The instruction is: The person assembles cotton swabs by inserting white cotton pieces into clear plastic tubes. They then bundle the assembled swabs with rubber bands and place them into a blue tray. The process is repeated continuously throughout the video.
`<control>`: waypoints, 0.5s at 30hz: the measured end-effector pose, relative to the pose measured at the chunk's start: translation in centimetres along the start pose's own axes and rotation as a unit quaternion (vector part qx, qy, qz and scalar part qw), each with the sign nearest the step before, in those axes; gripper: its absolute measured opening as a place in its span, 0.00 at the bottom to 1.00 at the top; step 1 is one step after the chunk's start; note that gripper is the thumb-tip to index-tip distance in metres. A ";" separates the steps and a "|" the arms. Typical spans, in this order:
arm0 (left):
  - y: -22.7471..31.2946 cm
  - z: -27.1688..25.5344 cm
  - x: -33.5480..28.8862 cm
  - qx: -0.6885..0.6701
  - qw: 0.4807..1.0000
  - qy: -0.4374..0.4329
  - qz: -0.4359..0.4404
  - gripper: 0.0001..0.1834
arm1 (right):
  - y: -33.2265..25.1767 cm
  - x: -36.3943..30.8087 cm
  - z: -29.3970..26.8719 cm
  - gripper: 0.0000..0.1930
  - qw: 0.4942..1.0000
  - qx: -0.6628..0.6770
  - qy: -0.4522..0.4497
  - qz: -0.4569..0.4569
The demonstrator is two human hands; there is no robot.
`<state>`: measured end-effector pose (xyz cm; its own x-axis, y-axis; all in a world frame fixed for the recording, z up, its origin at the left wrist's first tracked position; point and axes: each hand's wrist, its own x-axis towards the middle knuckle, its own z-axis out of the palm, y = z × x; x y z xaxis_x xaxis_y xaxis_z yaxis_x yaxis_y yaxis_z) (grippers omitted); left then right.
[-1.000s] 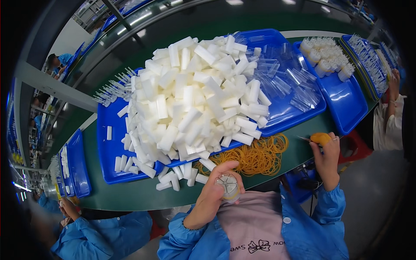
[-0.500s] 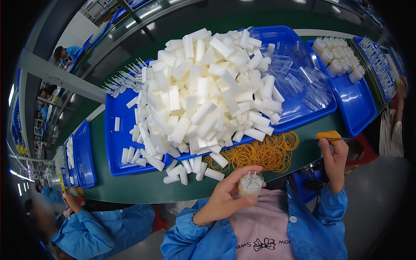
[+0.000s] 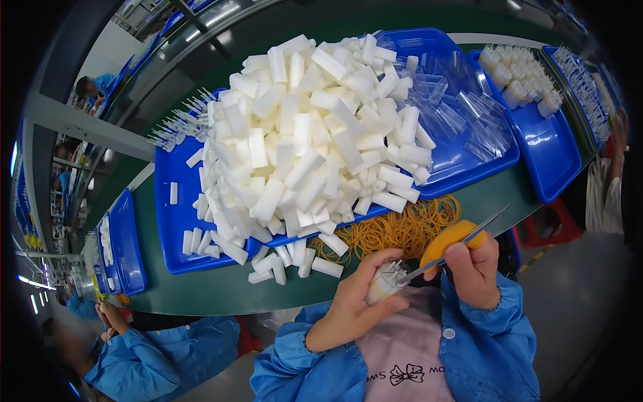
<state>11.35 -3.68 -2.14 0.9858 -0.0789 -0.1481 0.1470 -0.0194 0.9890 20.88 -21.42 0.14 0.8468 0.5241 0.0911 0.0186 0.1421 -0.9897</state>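
Note:
My left hand (image 3: pixel 358 295) is closed around a small whitish cylinder (image 3: pixel 383 283) of bundled pieces, with thin white prongs at its upper end and a yellowish band round it. In my right hand (image 3: pixel 472 268) is a slim metal tool with an orange-yellow grip (image 3: pixel 450 242), pinched between thumb and fingers. One end of this tool reaches the pronged end of the cylinder; whether it touches is hard to tell. The opposite pointed end sticks out up and right. Just beyond my hands lies a heap of yellow-brown rubber bands (image 3: pixel 395 231).
White foam-like blocks (image 3: pixel 301 134) are piled high on a blue tray (image 3: pixel 175 244), some spilling onto the green table (image 3: pixel 201 295). Clear plastic pieces (image 3: pixel 462 120) fill the tray at right. Beyond it, another blue tray (image 3: pixel 552 154) holds similar bundles (image 3: pixel 519 74). A co-worker's blue sleeve (image 3: pixel 140 358) is at left.
My right hand has come in from the right, bringing the tool to the cylinder. My left hand has tilted the cylinder so its pronged end faces the tool.

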 end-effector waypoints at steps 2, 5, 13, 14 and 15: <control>-0.1 0.0 0.0 0.010 1.000 0.015 0.008 0.36 | 0.2 0.1 0.4 0.11 1.000 0.017 -0.010 0.014; -0.2 -0.2 -0.1 0.019 1.000 0.012 -0.003 0.36 | 0.4 0.5 0.5 0.10 0.998 0.038 -0.006 0.043; -0.9 0.2 0.2 0.063 0.997 0.028 -0.016 0.33 | 0.3 0.5 0.0 0.08 0.972 -0.206 -0.036 -0.107; -1.0 0.2 0.2 0.053 0.998 0.025 -0.020 0.33 | 0.3 0.5 0.0 0.08 0.970 -0.209 -0.035 -0.116; -0.9 0.2 0.2 0.039 0.999 0.021 -0.024 0.33 | 0.3 0.5 -0.1 0.09 0.969 -0.212 -0.034 -0.125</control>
<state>11.43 -3.88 -3.09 0.9807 -0.0351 -0.1926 0.1883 -0.0997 0.9770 21.37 -21.20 -0.13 0.7505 0.5741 0.3272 0.4483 -0.0786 -0.8904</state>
